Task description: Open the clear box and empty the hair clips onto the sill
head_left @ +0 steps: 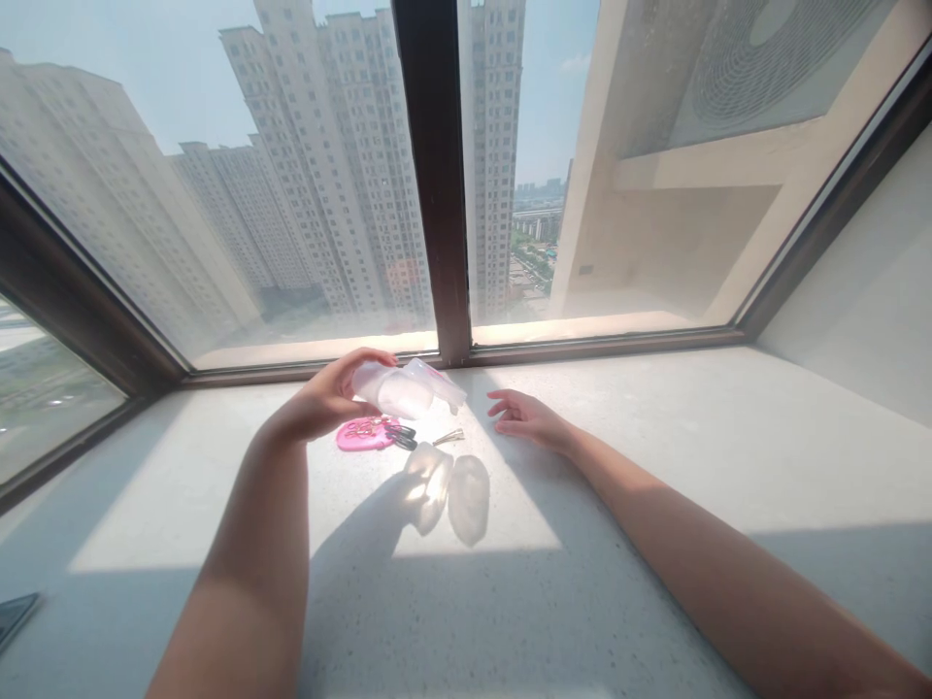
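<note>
My left hand (pixel 336 393) is closed around a translucent whitish plastic case (pixel 404 388), lifted above the sill and tilted to the right. The case seems to have two rounded halves, one with a pink edge. Below it lies a pink oval piece (pixel 353 446) with reddish, thin items on it. Beside that are black hair clips (pixel 403 436) and a slim pale metallic clip (pixel 449 437). My right hand (pixel 525 419) hovers or rests just right of these, fingers parted and holding nothing.
The speckled white windowsill (pixel 466 621) carries everything, with bright sun and shadows of the case across it. A dark window frame (pixel 444 243) and glass panes stand behind. A dark flat object (pixel 16 614) lies at the left edge.
</note>
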